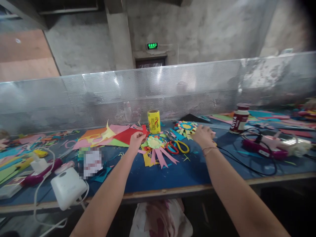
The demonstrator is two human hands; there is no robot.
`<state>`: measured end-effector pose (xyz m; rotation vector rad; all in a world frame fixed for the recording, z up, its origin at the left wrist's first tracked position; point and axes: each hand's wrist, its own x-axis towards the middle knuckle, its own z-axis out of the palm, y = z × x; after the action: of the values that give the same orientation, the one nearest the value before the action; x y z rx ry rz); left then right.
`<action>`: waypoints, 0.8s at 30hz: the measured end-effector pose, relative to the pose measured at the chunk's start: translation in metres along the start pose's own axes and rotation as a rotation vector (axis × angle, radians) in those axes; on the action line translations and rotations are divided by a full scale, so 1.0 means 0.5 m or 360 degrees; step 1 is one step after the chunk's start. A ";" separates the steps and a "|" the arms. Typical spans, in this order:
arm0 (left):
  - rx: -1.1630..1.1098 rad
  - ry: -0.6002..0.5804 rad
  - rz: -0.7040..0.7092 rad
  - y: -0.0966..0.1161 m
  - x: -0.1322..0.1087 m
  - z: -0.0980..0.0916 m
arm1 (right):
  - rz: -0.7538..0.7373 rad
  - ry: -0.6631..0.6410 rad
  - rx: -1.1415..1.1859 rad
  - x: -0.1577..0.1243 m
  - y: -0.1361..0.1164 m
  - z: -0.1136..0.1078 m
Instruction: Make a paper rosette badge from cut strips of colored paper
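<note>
My left hand [137, 139] is closed in a pinch on a small red paper strip [144, 128], held just above the left side of a paper rosette [155, 143]. The rosette has a pale green ruffled centre and pink paper tails [161, 158]. My right hand [203, 135] is over the table beside a second rosette [185, 126] in blue and yellow. Its fingers are mostly hidden, and a bit of yellow shows by its wrist, where a black cord [237, 154] runs off. Scissors [182, 147] with red and yellow handles lie between my hands.
A yellow roll [154, 121] stands behind the rosette. Coloured paper sheets and scraps [118, 136] spread across the blue table [177, 179]. To the left are a white charger [67, 187] and cables; to the right, a Costa bottle [240, 119] and purple power strip [264, 149]. Perforated metal panel [158, 89] behind.
</note>
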<state>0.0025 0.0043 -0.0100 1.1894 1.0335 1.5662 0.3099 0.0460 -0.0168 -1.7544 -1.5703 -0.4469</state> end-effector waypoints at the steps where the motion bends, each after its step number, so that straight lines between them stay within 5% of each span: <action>1: 0.0024 -0.0032 0.0003 -0.001 -0.002 0.002 | -0.0083 -0.0037 0.0151 -0.006 -0.036 0.001; 5: 0.0066 -0.0120 -0.0023 -0.007 -0.009 0.011 | -0.0550 -0.0364 0.1073 -0.045 -0.182 0.017; 9: -0.0067 -0.0164 -0.0047 -0.018 -0.013 0.022 | -0.0493 -0.0588 0.1586 -0.091 -0.260 0.035; 16: 0.0250 -0.0344 0.0070 -0.027 -0.018 0.039 | -0.0208 -0.0820 0.2058 -0.101 -0.271 0.047; 18: 0.0466 -0.0233 0.0211 -0.028 -0.011 0.032 | -0.0119 -0.0771 0.2054 -0.090 -0.263 0.049; 21: 0.0928 0.0171 0.0385 -0.033 0.003 0.008 | -0.0065 -0.0524 0.1831 -0.067 -0.237 0.055; 24: 0.1221 0.0291 0.0126 -0.046 0.011 -0.016 | -0.0078 -0.0461 0.1504 -0.047 -0.205 0.067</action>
<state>-0.0024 0.0146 -0.0322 1.6157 1.8238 1.3840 0.2000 0.0519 -0.0260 -1.0569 -1.6217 0.4992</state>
